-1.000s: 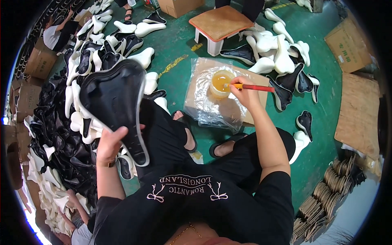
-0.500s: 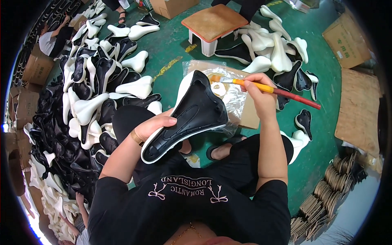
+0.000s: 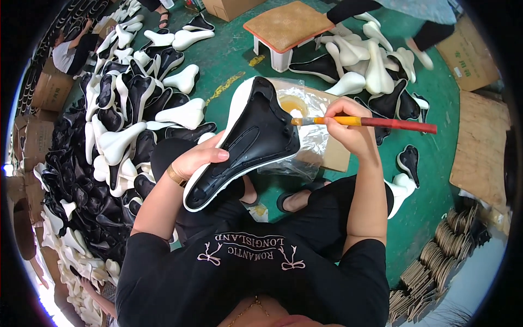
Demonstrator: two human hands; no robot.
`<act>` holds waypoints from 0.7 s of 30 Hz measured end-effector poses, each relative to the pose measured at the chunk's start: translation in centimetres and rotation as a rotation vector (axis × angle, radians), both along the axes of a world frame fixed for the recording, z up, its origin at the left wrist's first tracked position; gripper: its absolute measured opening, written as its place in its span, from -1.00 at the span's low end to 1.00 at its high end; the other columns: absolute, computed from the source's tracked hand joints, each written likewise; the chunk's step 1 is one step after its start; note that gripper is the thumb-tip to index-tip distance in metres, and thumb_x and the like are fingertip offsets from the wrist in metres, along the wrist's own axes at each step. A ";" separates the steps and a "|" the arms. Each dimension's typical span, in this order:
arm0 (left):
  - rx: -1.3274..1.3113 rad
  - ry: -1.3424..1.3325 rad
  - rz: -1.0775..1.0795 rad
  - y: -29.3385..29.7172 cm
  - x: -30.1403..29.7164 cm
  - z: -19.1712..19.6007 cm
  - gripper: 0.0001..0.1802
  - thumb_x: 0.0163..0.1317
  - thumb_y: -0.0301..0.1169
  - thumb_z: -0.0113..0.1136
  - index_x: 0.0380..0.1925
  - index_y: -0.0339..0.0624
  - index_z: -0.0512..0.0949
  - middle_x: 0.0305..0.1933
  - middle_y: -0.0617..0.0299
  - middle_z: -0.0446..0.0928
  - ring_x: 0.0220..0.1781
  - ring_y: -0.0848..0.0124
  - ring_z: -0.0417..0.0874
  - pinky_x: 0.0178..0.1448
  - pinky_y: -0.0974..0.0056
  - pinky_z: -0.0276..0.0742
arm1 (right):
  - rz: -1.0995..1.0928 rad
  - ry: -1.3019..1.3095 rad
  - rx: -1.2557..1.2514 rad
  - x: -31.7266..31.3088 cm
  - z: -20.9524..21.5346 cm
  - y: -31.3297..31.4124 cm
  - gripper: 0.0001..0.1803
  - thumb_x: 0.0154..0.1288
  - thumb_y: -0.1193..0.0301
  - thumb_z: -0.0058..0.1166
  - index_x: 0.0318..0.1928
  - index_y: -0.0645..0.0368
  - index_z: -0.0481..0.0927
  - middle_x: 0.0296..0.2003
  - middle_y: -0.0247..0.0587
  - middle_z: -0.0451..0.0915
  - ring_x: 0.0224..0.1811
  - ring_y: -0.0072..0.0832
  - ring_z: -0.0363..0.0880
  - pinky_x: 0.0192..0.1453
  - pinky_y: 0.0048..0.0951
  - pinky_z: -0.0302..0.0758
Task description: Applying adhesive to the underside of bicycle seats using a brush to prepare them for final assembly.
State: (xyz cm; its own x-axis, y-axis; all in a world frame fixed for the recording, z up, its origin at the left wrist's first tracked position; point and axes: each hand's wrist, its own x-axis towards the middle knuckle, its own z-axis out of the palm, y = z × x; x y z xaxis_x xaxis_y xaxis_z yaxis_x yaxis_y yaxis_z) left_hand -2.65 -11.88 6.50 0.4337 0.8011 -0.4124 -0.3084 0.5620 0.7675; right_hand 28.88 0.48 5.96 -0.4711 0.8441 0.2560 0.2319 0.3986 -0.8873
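Observation:
My left hand [image 3: 202, 157] is closed on a bicycle saddle [image 3: 248, 139], its thumb over the edge of the black hollow underside. White foam shows along the saddle's rim, and its narrow nose points toward me. My right hand [image 3: 351, 126] grips a paintbrush [image 3: 381, 125] with a yellow and red handle. The brush's bristles meet the right edge of the saddle's wide end. Beyond the saddle, a round pot of yellowish liquid [image 3: 293, 104] sits on a plastic-covered cardboard box [image 3: 333, 150] on the floor.
Piles of white and black saddle parts [image 3: 122, 144] lie to the left, with another heap [image 3: 362, 62] at the far right. A stool [image 3: 287, 26] stands ahead. A person [image 3: 419, 19] is by the right-hand cartons [image 3: 468, 59]. Stacked cardboard pieces [image 3: 436, 256] are at lower right.
The brush has come down from near the pot to the saddle's edge. The saddle has shifted slightly up and left. A person has come into view at the upper right.

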 end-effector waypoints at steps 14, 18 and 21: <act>0.322 0.326 -0.001 0.3 0.4 0.1 0.06 -0.10 -0.34 0.37 0.41 -0.29 0.02 0.37 0.16 0.20 0.39 0.37 0.19 0.44 0.31 0.03 | -0.074 0.033 -0.052 0.3 0.6 -0.7 -0.94 0.07 0.60 0.13 -0.43 0.28 0.51 -0.40 -0.31 0.53 -0.36 -0.62 0.47 -0.25 -0.59 0.41; 0.282 0.284 -0.015 0.2 -0.1 -0.1 0.07 -0.12 -0.33 0.38 0.41 -0.30 0.02 0.38 0.15 0.20 0.39 0.37 0.18 0.45 0.31 0.03 | 0.024 0.268 -0.169 1.2 0.5 -0.3 -0.91 0.04 0.58 0.16 -0.40 0.25 0.53 -0.41 -0.36 0.56 -0.41 -0.68 0.48 -0.29 -0.62 0.43; 0.270 0.252 -0.040 0.4 -0.1 0.1 0.08 -0.15 -0.31 0.39 0.40 -0.31 0.04 0.37 0.14 0.20 0.39 0.37 0.18 0.45 0.31 0.01 | 0.056 0.162 -0.183 1.0 0.3 -0.3 -0.92 0.08 0.62 0.13 -0.38 0.28 0.51 -0.35 -0.27 0.54 -0.32 -0.59 0.48 -0.18 -0.59 0.44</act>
State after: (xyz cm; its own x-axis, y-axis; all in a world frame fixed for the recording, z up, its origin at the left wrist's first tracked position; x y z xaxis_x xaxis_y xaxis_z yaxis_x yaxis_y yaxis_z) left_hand -2.78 -11.43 6.58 0.3791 0.8799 -0.2865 -0.0728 0.3370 0.9387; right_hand 29.88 0.18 6.28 -0.4838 0.8571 0.1768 0.0632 0.2357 -0.9698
